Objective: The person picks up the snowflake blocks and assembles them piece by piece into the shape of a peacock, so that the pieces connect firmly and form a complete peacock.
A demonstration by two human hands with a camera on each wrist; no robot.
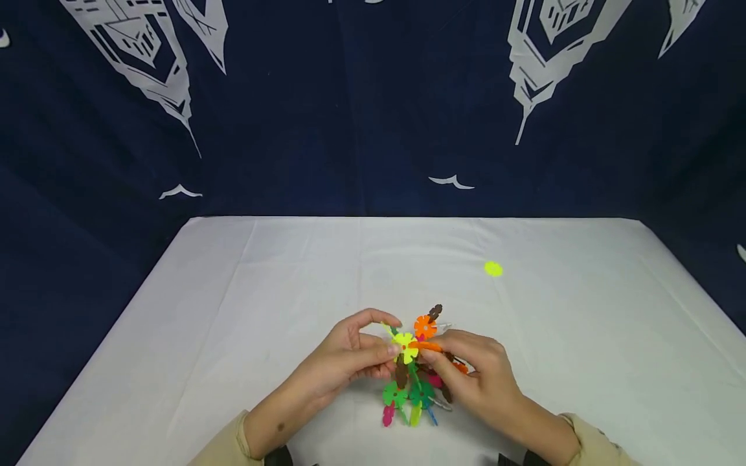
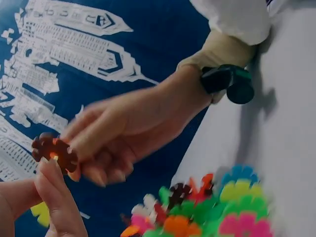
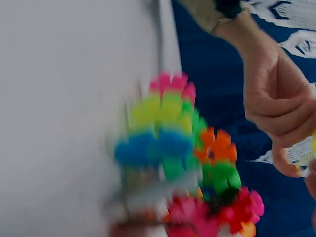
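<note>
My left hand (image 1: 350, 349) pinches a yellow flower-shaped interlocking disc (image 1: 404, 356) between thumb and fingers. From the right, my right hand (image 1: 480, 372) pinches an orange disc (image 1: 430, 346), seen nearly edge-on, against the yellow one. Whether their slots are joined I cannot tell. In the left wrist view the orange disc looks dark and reddish, at the fingertips of both hands. Below and behind them stands a built cluster of multicoloured discs (image 1: 422, 392), in green, pink, brown, blue and orange. The right wrist view shows that cluster (image 3: 163, 113) blurred, with my left hand (image 3: 276, 98) beyond.
A single yellow disc (image 1: 493, 268) lies apart on the white-covered table (image 1: 280, 272), farther back and to the right. A dark blue cloth (image 1: 350, 116) with white printed shapes hangs behind the table.
</note>
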